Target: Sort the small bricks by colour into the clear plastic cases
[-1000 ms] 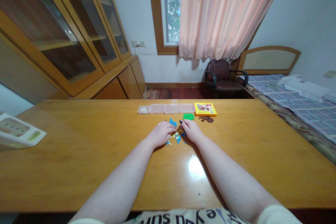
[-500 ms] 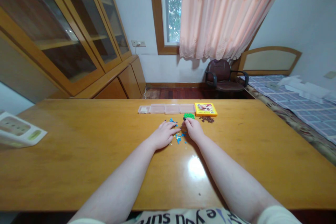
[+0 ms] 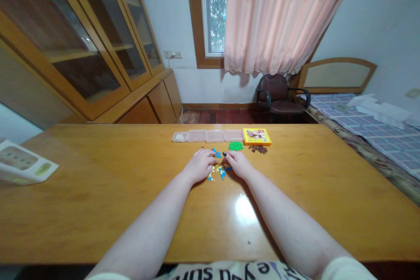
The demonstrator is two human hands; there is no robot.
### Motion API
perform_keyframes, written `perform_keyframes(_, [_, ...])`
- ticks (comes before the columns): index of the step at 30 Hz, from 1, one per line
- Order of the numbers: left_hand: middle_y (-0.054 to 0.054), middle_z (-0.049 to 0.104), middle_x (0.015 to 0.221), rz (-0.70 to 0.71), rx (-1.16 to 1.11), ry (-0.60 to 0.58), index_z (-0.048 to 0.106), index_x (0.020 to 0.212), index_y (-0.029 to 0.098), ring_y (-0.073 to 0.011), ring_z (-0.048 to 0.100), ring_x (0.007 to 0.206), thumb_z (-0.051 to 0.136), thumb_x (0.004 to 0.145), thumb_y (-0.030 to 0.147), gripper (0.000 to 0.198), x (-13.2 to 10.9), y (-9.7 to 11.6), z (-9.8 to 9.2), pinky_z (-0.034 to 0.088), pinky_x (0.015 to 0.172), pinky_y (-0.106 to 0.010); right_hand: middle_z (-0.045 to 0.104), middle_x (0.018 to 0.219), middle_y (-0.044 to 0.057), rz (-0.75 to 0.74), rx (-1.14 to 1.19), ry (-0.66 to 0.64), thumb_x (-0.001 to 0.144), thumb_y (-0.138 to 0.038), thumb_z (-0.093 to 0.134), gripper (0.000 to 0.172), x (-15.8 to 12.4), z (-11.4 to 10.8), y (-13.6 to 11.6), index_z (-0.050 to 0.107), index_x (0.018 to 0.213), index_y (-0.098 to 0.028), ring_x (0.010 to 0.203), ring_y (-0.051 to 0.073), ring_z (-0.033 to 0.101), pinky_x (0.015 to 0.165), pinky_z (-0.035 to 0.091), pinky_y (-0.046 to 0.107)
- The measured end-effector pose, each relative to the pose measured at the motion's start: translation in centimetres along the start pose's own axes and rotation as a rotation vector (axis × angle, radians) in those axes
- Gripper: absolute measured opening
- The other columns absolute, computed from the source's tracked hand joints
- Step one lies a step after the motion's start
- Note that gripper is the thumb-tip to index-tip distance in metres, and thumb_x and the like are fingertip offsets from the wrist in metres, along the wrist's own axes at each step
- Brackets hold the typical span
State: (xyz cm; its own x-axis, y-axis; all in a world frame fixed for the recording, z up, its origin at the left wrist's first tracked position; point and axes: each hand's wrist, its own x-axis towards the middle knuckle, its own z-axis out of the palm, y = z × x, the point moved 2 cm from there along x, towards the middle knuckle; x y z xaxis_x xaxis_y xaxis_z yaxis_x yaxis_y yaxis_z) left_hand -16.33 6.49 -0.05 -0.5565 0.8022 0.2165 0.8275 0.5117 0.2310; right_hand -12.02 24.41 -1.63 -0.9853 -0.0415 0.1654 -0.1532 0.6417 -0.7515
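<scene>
Both hands rest on the wooden table [image 3: 98,192] around a scatter of small blue and yellow pieces [image 3: 219,171]. My left hand [image 3: 199,165] lies knuckles up, fingers curled down over the left side of the scatter. My right hand [image 3: 238,164] lies beside it, fingertips pressed together at the pile's far edge; what they pinch is too small to make out. A few blue pieces [image 3: 215,153] show between the two hands. A green heap [image 3: 235,145] and a dark brown heap [image 3: 258,149] lie just beyond my right hand.
A row of clear plastic compartment trays [image 3: 207,136] and a yellow box [image 3: 256,136] stand at the table's far side. A white booklet [image 3: 22,167] lies at the left edge. Behind are a glass cabinet, a dark chair [image 3: 279,94] and a bed [image 3: 377,133].
My right hand reached out to the green heap half a second ago and has drawn back to the blue and yellow scatter. My left hand shifted slightly over the pieces.
</scene>
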Motion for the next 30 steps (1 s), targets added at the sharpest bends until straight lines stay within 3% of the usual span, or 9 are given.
perform_keyframes(2, [-0.004,0.062,0.119,0.046,-0.029,-0.001,0.071,0.097,0.027,-0.0208,0.052,0.115,0.050,0.079,0.011,0.032,0.0,0.2,-0.1,0.030,0.108,-0.049,0.063,0.071,0.003,-0.021,0.005,-0.014,0.092,-0.029,0.038,0.033,0.0,0.1,0.0,0.062,0.072,-0.016,0.068,0.014,0.054,0.063,0.035,0.023])
perform_keyframes(8, [-0.002,0.062,0.118,0.097,-0.040,-0.043,0.072,0.094,0.030,-0.0209,0.052,0.114,0.052,0.079,0.011,0.032,0.0,0.3,0.1,0.029,0.108,-0.049,0.059,0.065,0.002,0.055,-0.053,0.112,0.092,-0.031,0.037,0.035,0.2,-0.3,0.4,0.058,0.068,-0.016,0.064,0.014,0.051,0.060,0.033,0.023])
perform_keyframes(15, [-0.003,0.062,0.119,0.052,-0.020,0.002,0.069,0.101,0.028,-0.0214,0.052,0.114,0.049,0.079,0.011,0.035,0.0,0.0,0.1,0.030,0.107,-0.049,0.062,0.071,0.002,-0.061,0.002,-0.071,0.089,-0.025,0.042,0.027,0.0,0.3,-0.2,0.062,0.073,-0.016,0.067,0.014,0.052,0.062,0.034,0.023])
perform_keyframes(22, [-0.004,0.055,0.130,0.100,-0.018,-0.109,0.061,0.118,0.032,-0.0230,0.045,0.122,0.050,0.080,0.013,0.045,-0.1,0.7,0.3,0.028,0.108,-0.050,0.060,0.064,0.002,0.041,0.021,0.166,0.091,-0.028,0.037,0.036,0.0,-0.6,0.4,0.058,0.064,-0.017,0.064,0.014,0.053,0.063,0.036,0.024])
perform_keyframes(25, [-0.003,0.053,0.133,0.096,0.006,-0.128,0.062,0.116,0.034,-0.0238,0.042,0.125,0.051,0.080,0.014,0.043,-0.2,0.5,0.4,0.025,0.108,-0.052,0.061,0.065,0.002,0.027,0.021,0.159,0.091,-0.028,0.037,0.036,0.0,-0.6,0.4,0.059,0.065,-0.017,0.064,0.015,0.053,0.063,0.036,0.024])
perform_keyframes(30, [-0.002,0.059,0.125,0.047,0.055,-0.057,0.069,0.103,0.032,-0.0225,0.047,0.121,0.052,0.080,0.014,0.034,-0.1,-0.4,0.3,0.026,0.108,-0.051,0.061,0.065,0.002,-0.039,0.002,0.085,0.090,-0.027,0.039,0.035,-0.1,-0.3,0.3,0.060,0.065,-0.016,0.064,0.015,0.053,0.062,0.036,0.024])
